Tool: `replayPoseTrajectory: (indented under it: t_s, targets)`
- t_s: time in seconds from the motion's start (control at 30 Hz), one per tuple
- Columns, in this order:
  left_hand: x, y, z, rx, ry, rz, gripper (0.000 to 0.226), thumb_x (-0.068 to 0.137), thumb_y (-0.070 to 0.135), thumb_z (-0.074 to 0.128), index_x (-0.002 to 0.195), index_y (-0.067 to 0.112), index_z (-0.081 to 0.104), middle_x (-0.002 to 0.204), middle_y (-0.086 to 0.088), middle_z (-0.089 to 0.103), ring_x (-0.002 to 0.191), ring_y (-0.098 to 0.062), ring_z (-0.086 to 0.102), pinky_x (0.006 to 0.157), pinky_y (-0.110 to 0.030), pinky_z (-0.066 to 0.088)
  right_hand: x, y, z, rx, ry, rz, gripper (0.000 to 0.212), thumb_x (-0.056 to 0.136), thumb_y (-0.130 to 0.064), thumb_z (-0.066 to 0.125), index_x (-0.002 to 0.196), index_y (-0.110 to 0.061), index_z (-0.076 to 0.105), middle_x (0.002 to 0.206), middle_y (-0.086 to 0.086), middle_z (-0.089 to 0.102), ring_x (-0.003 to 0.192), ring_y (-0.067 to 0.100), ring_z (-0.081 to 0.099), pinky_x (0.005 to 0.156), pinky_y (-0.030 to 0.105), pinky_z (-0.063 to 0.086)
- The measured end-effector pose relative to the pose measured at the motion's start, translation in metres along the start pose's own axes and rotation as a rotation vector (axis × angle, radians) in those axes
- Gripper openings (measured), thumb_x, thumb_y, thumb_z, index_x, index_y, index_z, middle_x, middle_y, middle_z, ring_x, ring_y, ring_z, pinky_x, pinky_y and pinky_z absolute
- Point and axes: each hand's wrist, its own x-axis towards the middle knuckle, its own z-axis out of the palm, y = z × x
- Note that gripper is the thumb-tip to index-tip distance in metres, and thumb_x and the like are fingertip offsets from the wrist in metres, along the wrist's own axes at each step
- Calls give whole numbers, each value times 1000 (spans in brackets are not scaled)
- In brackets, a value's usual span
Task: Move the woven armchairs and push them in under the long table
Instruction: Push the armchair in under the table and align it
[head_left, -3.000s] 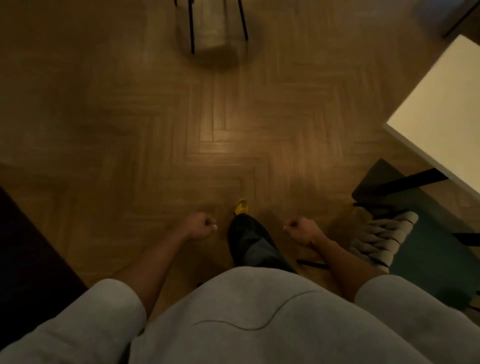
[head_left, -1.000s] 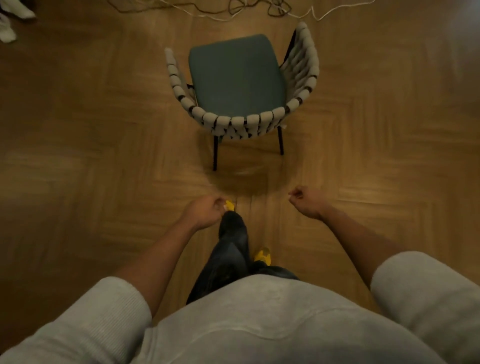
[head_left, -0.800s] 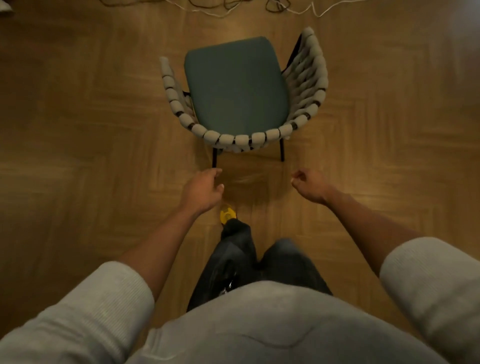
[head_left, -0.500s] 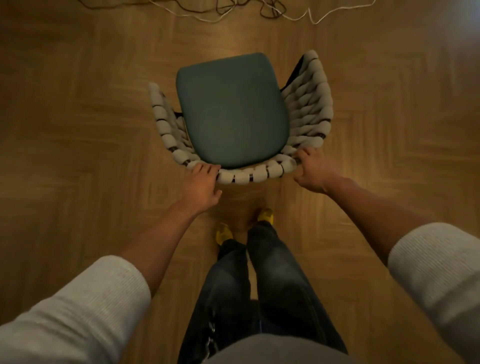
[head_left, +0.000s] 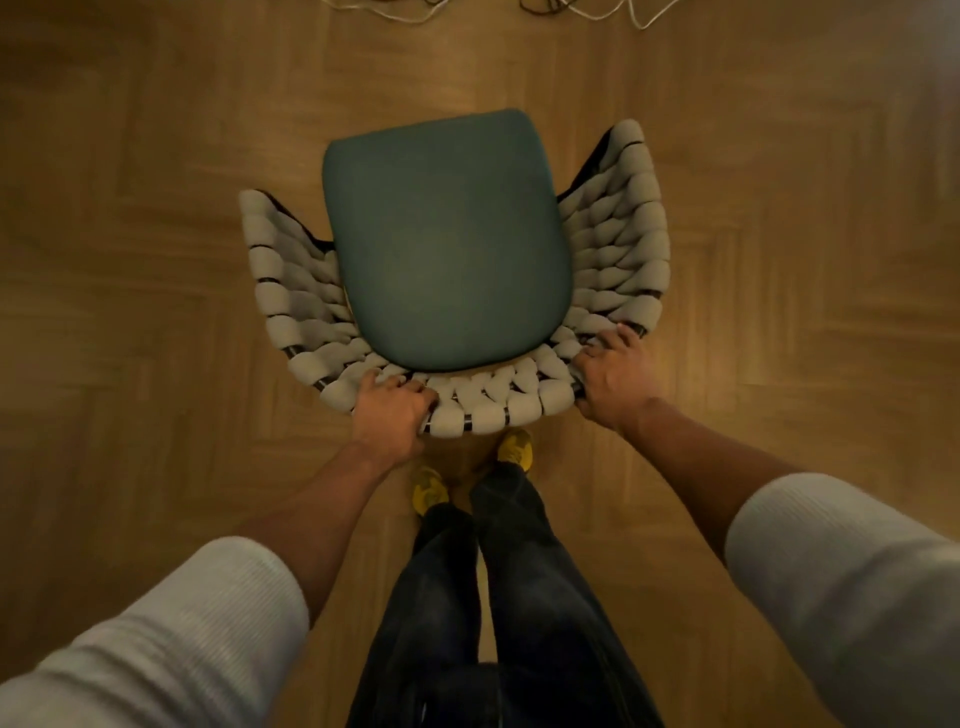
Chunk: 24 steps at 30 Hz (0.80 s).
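Observation:
A woven armchair with a thick pale rope back and a dark green seat cushion stands right below me on the wood floor, its back toward me. My left hand grips the top rim of the backrest left of centre, fingers curled over the weave. My right hand grips the rim at the back right corner. The long table is out of view.
Herringbone wood floor lies all around the chair. Loose cables trail along the top edge of the view. My legs and yellow shoes stand just behind the chair back.
I walked away from the table to this chair. Half a second ago my hands only touched the backrest; now both are closed around its rim.

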Motion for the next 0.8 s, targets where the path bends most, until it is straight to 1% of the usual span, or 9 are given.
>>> replayPoseTrajectory:
  t_s: [0.13, 0.23, 0.3, 0.37, 0.5, 0.6, 0.7, 0.8]
  targets:
    - [2, -8, -8, -19, -11, -14, 54, 75, 46, 69, 128, 39, 59, 120, 7, 67, 111, -22, 60, 100, -43, 40, -15, -2, 5, 110, 28, 43, 49, 81, -59, 60, 117, -27, 70, 117, -2, 71, 125, 26, 53, 115, 46, 26]
    - [10, -12, -17, 27, -6, 3, 56, 75, 44, 69, 129, 35, 59, 121, 5, 68, 112, -22, 61, 102, -40, 42, -31, -4, 10, 194, 69, 92, 48, 82, -57, 60, 116, -26, 70, 119, 0, 71, 126, 26, 54, 113, 45, 26]
    - [17, -11, -25, 63, -16, 28, 60, 75, 49, 70, 132, 34, 57, 125, 4, 67, 116, -22, 60, 105, -40, 40, -40, -4, 14, 233, 67, 133, 48, 82, -57, 60, 117, -25, 70, 120, 0, 71, 127, 26, 54, 112, 45, 26]
    - [25, -10, -30, 108, -12, 77, 60, 76, 54, 70, 131, 34, 58, 124, 5, 67, 115, -21, 59, 105, -39, 39, -48, -7, 21, 263, 47, 172, 49, 80, -57, 61, 116, -24, 70, 118, 0, 72, 126, 27, 54, 111, 45, 27]
    - [45, -11, -40, 190, -19, 151, 56, 70, 53, 69, 122, 35, 62, 114, 8, 69, 109, -19, 61, 100, -39, 39, -64, -16, 32, 350, 1, 280, 49, 79, -57, 60, 114, -24, 71, 116, -1, 72, 124, 27, 54, 109, 44, 30]
    - [65, -10, -52, 253, -9, 251, 58, 69, 58, 69, 122, 35, 61, 114, 9, 69, 110, -19, 60, 101, -39, 38, -74, -25, 38, 431, -10, 379, 50, 77, -53, 65, 116, -22, 71, 118, 1, 72, 127, 28, 53, 110, 45, 30]
    - [84, -11, -65, 320, -4, 351, 57, 72, 55, 69, 124, 35, 61, 117, 8, 68, 112, -20, 58, 102, -39, 36, -81, -41, 43, 531, 2, 501, 46, 78, -51, 62, 111, -21, 73, 114, 1, 74, 126, 30, 55, 107, 44, 28]
    - [102, -8, -82, 395, -22, 448, 54, 73, 51, 68, 123, 33, 61, 117, 7, 68, 112, -21, 58, 101, -39, 37, -90, -62, 48, 616, 10, 627, 44, 77, -51, 61, 106, -21, 74, 108, 0, 75, 121, 29, 58, 103, 43, 29]
